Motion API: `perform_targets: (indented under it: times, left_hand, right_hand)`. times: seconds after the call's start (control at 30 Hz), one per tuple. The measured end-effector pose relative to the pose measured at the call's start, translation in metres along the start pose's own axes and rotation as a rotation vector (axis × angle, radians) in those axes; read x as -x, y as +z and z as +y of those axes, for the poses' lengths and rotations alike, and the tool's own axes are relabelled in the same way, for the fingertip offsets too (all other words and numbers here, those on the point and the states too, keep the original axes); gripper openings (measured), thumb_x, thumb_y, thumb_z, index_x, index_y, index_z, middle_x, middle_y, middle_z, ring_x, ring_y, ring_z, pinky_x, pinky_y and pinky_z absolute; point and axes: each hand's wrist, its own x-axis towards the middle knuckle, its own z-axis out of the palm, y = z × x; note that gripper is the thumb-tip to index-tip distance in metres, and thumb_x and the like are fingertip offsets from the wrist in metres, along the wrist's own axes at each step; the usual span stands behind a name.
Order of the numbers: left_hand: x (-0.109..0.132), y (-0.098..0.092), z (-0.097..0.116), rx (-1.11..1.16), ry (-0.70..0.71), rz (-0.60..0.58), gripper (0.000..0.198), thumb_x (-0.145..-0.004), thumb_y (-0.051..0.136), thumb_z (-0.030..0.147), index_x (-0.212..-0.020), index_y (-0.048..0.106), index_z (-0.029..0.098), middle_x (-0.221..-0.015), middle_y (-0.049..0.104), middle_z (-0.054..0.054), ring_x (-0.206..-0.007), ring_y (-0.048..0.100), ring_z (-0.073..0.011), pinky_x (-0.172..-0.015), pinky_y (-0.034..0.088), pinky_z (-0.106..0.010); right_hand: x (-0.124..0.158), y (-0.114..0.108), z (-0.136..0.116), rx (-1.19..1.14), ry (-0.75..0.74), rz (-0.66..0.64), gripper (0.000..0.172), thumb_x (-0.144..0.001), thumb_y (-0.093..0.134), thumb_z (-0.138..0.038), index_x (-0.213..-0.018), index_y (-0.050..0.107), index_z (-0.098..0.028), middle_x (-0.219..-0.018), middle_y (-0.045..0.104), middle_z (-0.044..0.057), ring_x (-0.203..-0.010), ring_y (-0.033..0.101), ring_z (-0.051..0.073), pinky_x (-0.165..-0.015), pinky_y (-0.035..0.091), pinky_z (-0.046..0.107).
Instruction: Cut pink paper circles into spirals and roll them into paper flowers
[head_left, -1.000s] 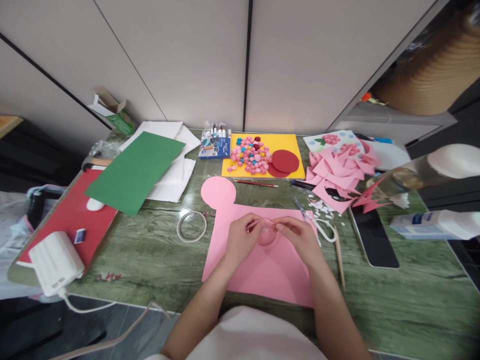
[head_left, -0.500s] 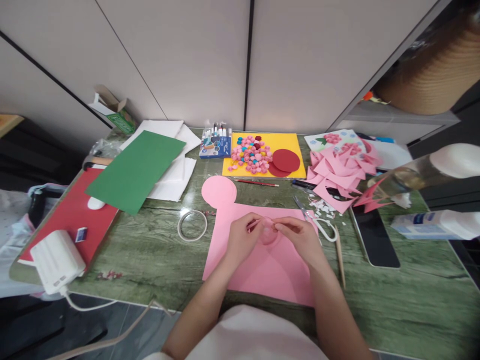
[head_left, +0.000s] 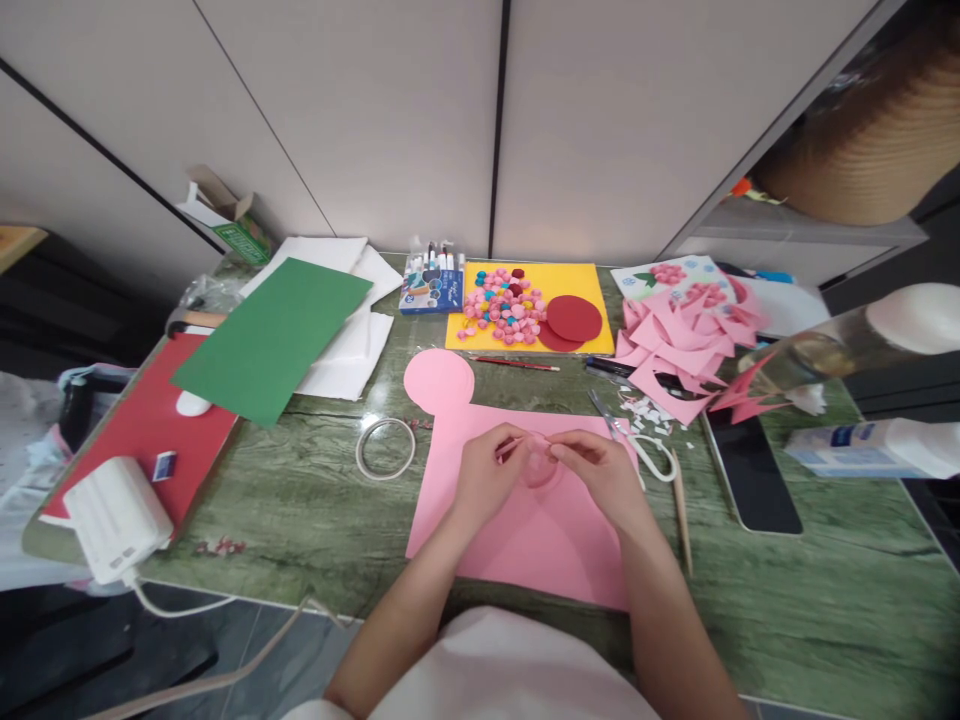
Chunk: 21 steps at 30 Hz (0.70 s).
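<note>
Over the pink sheet (head_left: 525,550), both hands meet at a small curled piece of pink paper (head_left: 538,466). The fingers of my left hand (head_left: 487,475) pinch its left side. From the right, my right hand (head_left: 600,472) pinches its upper edge. The fingertips partly cover the piece, so its full shape is hard to make out. Pink paper circles (head_left: 439,382) lie at the sheet's upper left corner. White-handled scissors (head_left: 652,458) rest beside my right hand, partly on the sheet's edge, with a wooden stick (head_left: 682,515) close by.
A tape roll (head_left: 385,448) lies to the left. Behind are a yellow sheet (head_left: 585,280) bearing coloured paper rolls (head_left: 502,310) and red circles (head_left: 574,318), and a marker box (head_left: 431,295). Pink cut-outs (head_left: 682,335), a phone (head_left: 752,475) and bottles (head_left: 862,448) stand or lie right.
The camera view has shifted very slightly. Both hands keep the same pinch on the curled pink paper, with hardly any visible movement.
</note>
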Motion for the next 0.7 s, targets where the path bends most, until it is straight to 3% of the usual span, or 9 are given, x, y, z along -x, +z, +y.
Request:
perform_targets:
  times: [0.7]
  left_hand:
    - [-0.0001,0.0012,0.0001,-0.015,0.015,0.021,0.016,-0.078,0.053,0.025,-0.078,0.067,0.017,-0.072,0.066,0.001,-0.068,0.057,-0.0106,-0.062,0.041,-0.02]
  right_hand:
    - [-0.0006,-0.0007,0.0002,-0.016,-0.011,-0.019,0.016,-0.072,0.066,-0.033,-0.078,0.068,-0.019,-0.079,0.07,0.004,-0.075,0.063,0.017,-0.07,0.049,0.029]
